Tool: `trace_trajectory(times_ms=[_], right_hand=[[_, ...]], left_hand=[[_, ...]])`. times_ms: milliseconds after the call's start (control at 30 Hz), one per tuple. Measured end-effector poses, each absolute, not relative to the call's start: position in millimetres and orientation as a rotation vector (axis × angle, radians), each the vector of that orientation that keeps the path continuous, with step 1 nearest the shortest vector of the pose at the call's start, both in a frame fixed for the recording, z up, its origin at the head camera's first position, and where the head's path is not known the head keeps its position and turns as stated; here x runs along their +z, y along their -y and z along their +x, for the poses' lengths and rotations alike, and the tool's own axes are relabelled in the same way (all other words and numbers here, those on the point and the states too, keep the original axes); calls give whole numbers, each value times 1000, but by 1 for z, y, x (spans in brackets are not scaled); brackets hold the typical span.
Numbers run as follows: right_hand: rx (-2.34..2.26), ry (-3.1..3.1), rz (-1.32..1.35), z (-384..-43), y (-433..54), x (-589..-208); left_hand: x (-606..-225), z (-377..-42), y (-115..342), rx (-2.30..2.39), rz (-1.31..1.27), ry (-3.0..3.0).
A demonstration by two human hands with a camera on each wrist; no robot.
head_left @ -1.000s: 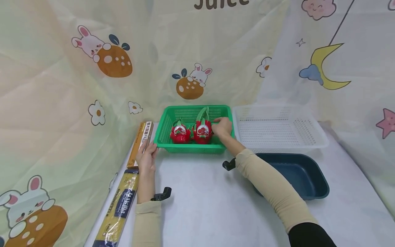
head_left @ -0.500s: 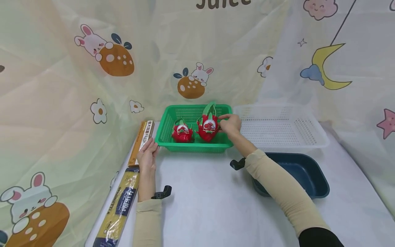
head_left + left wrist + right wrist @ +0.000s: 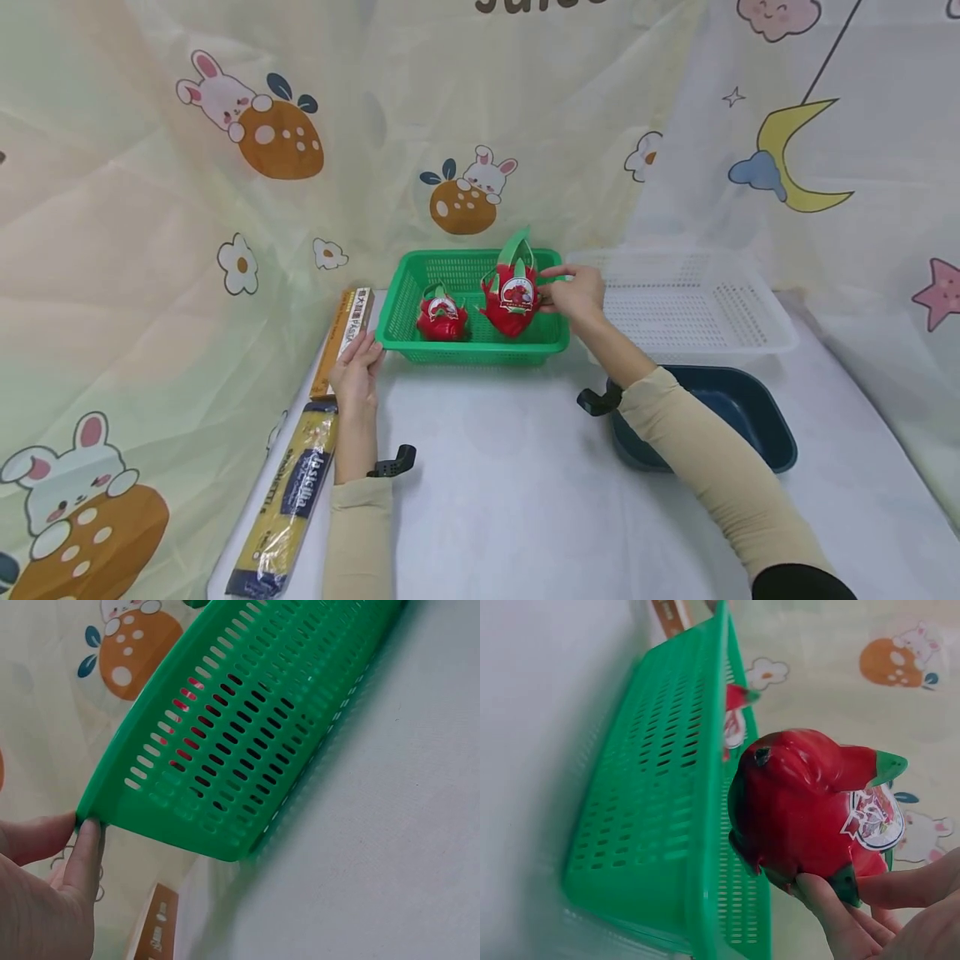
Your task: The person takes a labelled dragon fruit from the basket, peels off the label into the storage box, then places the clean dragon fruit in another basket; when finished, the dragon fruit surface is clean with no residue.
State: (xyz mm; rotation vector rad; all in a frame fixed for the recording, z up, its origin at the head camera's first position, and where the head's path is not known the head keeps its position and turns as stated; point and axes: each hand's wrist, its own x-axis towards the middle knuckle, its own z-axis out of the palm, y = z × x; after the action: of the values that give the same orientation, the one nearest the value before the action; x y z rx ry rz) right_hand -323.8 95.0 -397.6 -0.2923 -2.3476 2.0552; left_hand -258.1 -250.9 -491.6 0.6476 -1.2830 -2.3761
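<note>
My right hand (image 3: 576,293) holds a red dragon fruit (image 3: 512,300) with green tips and a round label, raised to about the rim of the green basket (image 3: 480,354). In the right wrist view, thumb and fingers pinch the dragon fruit (image 3: 802,806) at its side, clear of the basket wall. A second dragon fruit (image 3: 442,319) sits inside the basket on the left. My left hand (image 3: 357,372) pinches the basket's front left corner; the left wrist view shows thumb and fingers (image 3: 85,859) on that rim.
To the right stand a white perforated basket (image 3: 761,337) and, nearer, a dark blue tub (image 3: 783,446), partly behind my right forearm. An orange pasta box (image 3: 341,337) and a yellow spaghetti packet (image 3: 288,500) lie along the left table edge. A printed cloth hangs behind.
The right hand has lifted its dragon fruit up and slightly rightward from the basket floor. The left hand has stayed on the basket corner, and the other dragon fruit has remained inside.
</note>
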Motion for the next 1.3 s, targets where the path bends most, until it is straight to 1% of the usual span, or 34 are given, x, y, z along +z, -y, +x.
trace_trajectory(times_ms=[200,433,667,1100,1300], right_hand=[[2072,2313,-252,-309,-103,-388],[2118,2277,-211,-291,-108,-388],[2171,2261,-141,-271,-111,-395],[2234,2218,-199,-230,-119,-417],[2214,2223,-157,-207,-125,-426]], left_hand=[[-489,-259,250,-2395,652,1239],[-491,-257,253,-2424,672,1144],[-493,-256,253,-2389,669,1140],[-488,-256,252,-2368,712,1189],[-490,-258,250,-2375,707,1188]])
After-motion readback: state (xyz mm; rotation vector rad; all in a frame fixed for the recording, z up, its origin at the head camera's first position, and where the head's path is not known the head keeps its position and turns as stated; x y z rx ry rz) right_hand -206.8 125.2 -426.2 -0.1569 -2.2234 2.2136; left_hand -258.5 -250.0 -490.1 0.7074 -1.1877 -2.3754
